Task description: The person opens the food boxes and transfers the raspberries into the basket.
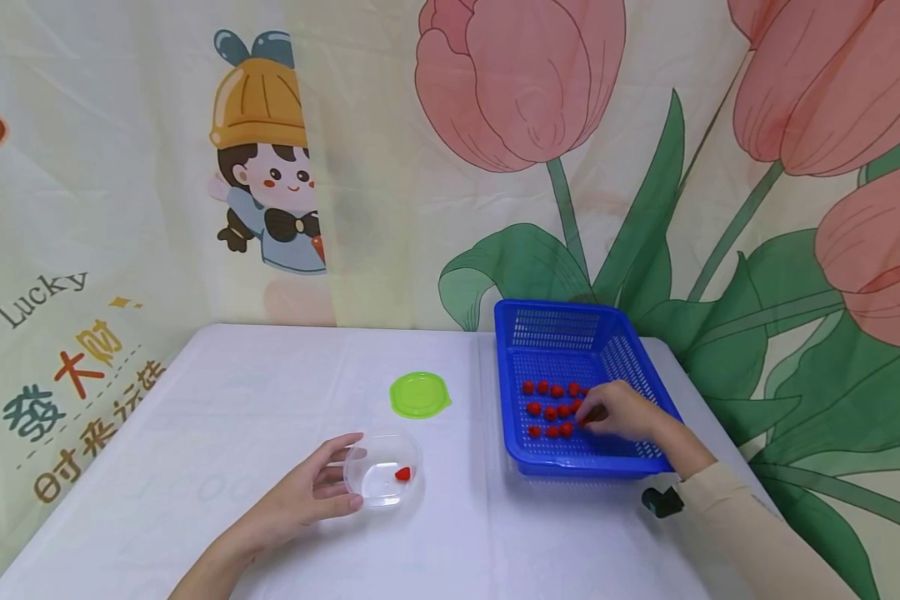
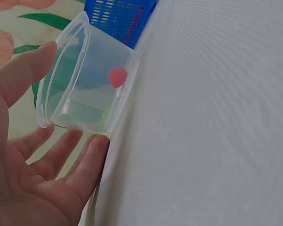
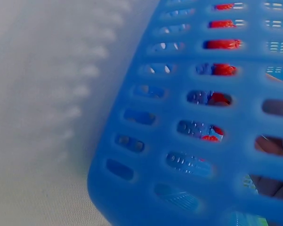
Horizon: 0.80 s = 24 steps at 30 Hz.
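Observation:
My left hand [image 1: 303, 492] holds a clear plastic cup [image 1: 371, 497] upright on the table, thumb on one side and fingers on the other. One small red berry-like piece [image 2: 117, 77] lies at the bottom of the cup. My right hand [image 1: 621, 410] reaches into a blue plastic basket [image 1: 521, 460], fingers bent downward, pinching a small red piece [image 1: 582, 422] at the fingertips. More red pieces [image 1: 551, 412] lie in rough rows on the basket floor. In the right wrist view the basket wall [image 3: 132, 188] hides most of that hand.
A bright green lid [image 1: 419, 395] lies flat on the white-covered table [image 1: 270, 383], behind the cup. A small black object [image 1: 662, 502] is beside my right wrist, near the basket's front corner. A printed cloth [image 1: 375, 167] hangs behind the table.

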Motion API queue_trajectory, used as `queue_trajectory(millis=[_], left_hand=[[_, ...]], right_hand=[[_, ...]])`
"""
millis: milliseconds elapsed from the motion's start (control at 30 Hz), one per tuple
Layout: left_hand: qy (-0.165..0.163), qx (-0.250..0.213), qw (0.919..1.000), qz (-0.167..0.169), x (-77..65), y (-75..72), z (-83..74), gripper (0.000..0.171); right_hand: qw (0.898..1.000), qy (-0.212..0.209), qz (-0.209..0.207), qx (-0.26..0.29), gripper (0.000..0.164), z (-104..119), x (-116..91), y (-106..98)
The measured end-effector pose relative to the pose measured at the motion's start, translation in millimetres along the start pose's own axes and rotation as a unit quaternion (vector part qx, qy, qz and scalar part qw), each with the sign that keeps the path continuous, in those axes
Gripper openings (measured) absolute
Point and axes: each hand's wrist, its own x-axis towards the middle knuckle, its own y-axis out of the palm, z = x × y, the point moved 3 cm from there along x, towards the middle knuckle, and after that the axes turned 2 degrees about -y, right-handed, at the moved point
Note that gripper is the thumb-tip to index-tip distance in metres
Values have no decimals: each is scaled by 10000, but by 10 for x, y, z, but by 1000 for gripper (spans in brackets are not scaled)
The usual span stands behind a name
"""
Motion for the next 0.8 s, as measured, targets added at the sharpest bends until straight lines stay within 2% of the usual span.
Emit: queue_trajectory(millis=[233, 567, 800], left_hand=[[-14, 4, 10000, -21, -4, 1, -1, 87], [-51, -20, 10000, -5, -2, -3, 4, 87], [61, -21, 10000, 26, 13, -7, 29, 87]], right_hand=[[9999, -113, 64, -70, 16, 3, 28, 42], [9996, -19, 202, -210, 19, 36, 50, 65], [9995, 52, 261, -176, 20, 21, 41, 65]])
